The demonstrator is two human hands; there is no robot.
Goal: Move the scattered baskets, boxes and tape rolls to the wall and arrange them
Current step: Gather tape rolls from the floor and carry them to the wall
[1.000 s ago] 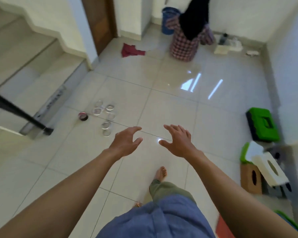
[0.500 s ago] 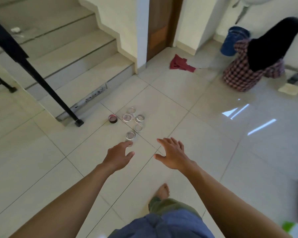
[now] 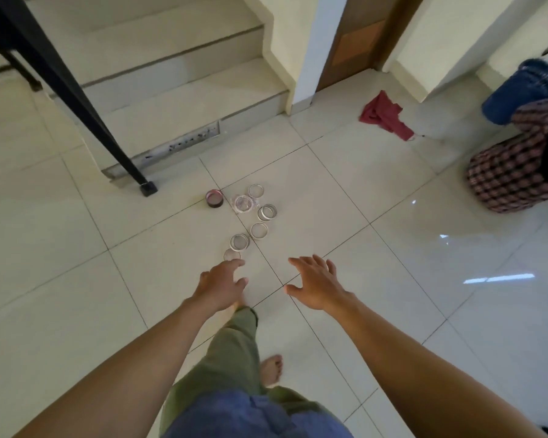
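Several clear tape rolls (image 3: 253, 221) lie scattered on the tiled floor ahead, with a dark red roll (image 3: 214, 199) at their left. My left hand (image 3: 222, 284) is stretched out with fingers apart, its fingertips just short of the nearest clear roll (image 3: 232, 255). My right hand (image 3: 314, 283) is spread open to the right of it, holding nothing. Both hands hover above the floor. No baskets or boxes show in this view.
Steps (image 3: 159, 90) rise at the back left, with a black railing post (image 3: 76, 99) standing on the floor. A red cloth (image 3: 385, 115) lies near a wooden door (image 3: 358, 39). A person in plaid (image 3: 516, 169) crouches at far right beside a blue bucket (image 3: 519, 93).
I have stepped toward the tape rolls and turned left; the green boxes at the right have left the view. Both hands now reach close to the rolls, still holding nothing.
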